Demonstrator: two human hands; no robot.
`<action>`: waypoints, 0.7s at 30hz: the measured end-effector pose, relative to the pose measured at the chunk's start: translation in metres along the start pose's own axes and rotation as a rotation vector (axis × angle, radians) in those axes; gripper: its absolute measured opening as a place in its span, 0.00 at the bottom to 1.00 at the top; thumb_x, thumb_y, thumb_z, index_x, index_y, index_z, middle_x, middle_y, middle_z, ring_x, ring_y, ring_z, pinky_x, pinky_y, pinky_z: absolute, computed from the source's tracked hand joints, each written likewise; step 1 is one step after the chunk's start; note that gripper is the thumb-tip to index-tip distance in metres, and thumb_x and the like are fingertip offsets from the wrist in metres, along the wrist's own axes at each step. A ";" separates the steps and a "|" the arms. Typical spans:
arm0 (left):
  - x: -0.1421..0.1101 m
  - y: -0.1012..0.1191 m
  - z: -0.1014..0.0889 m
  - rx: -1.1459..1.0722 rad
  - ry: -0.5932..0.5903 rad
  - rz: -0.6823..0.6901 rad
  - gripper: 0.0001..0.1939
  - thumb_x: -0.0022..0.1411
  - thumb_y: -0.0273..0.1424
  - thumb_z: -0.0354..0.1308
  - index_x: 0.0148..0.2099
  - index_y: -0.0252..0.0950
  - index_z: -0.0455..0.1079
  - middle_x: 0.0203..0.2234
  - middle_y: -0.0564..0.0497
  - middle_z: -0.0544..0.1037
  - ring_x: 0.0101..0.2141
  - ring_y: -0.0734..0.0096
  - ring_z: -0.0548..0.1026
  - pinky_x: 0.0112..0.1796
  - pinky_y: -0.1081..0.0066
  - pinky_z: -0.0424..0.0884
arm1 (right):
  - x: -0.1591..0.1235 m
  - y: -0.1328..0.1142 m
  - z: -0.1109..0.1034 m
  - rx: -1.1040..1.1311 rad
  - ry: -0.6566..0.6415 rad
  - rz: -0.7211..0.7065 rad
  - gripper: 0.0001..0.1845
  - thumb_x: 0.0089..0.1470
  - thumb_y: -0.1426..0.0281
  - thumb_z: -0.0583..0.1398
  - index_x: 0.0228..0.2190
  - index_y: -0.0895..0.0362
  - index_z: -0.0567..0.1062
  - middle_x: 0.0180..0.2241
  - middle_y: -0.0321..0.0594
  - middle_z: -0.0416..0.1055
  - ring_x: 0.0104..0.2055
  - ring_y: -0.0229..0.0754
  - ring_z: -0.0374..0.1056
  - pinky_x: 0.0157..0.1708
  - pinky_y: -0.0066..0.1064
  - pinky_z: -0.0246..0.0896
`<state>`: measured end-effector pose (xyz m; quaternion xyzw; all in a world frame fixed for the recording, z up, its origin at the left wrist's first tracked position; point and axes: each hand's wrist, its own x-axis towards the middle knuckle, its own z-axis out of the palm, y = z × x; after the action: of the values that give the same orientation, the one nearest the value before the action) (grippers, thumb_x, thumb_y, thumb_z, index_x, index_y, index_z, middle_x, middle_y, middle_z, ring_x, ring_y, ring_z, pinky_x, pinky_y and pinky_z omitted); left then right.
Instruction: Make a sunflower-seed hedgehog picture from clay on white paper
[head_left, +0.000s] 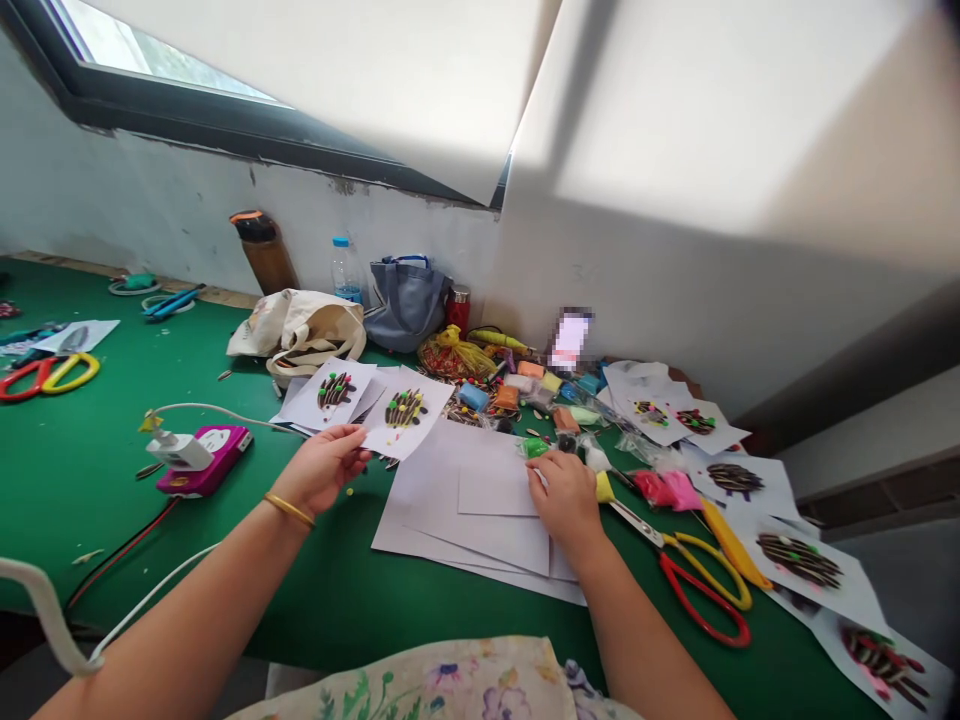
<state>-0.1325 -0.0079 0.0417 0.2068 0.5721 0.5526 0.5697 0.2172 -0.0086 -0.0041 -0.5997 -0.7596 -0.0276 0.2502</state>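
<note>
My left hand (330,468) pinches the lower left corner of a white paper card (429,402) between thumb and fingers. Dark striped seeds with green and yellow dots form a rounded figure on the card. A similar card (306,402) lies behind it on a small stack. My right hand (566,498) is bent over white paper sheets (442,500), its fingers curled close together beside a packet of green clay (534,447). Whatever its fingertips hold, if anything, is hidden. A smaller blank card (491,492) lies on the sheets by my right thumb.
Scissors (679,560) lie right of my right arm, near several finished seed cards (799,560). Coloured clay packets (506,398) and loose seeds spread behind the sheets. Bags (409,300) and a bottle (345,270) stand along the wall. A purple power strip (206,462) with cables sits left.
</note>
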 end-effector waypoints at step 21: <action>0.034 0.054 -0.037 0.125 0.316 0.349 0.08 0.60 0.21 0.58 0.43 0.31 0.66 0.26 0.53 0.73 0.23 0.79 0.75 0.26 0.77 0.73 | 0.000 0.002 0.001 0.022 -0.013 -0.008 0.08 0.58 0.70 0.59 0.35 0.52 0.79 0.38 0.39 0.74 0.42 0.45 0.64 0.41 0.36 0.47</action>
<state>-0.1951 0.0231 0.0651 0.2483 0.6430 0.6316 0.3549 0.2183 -0.0074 -0.0058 -0.5938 -0.7641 -0.0161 0.2518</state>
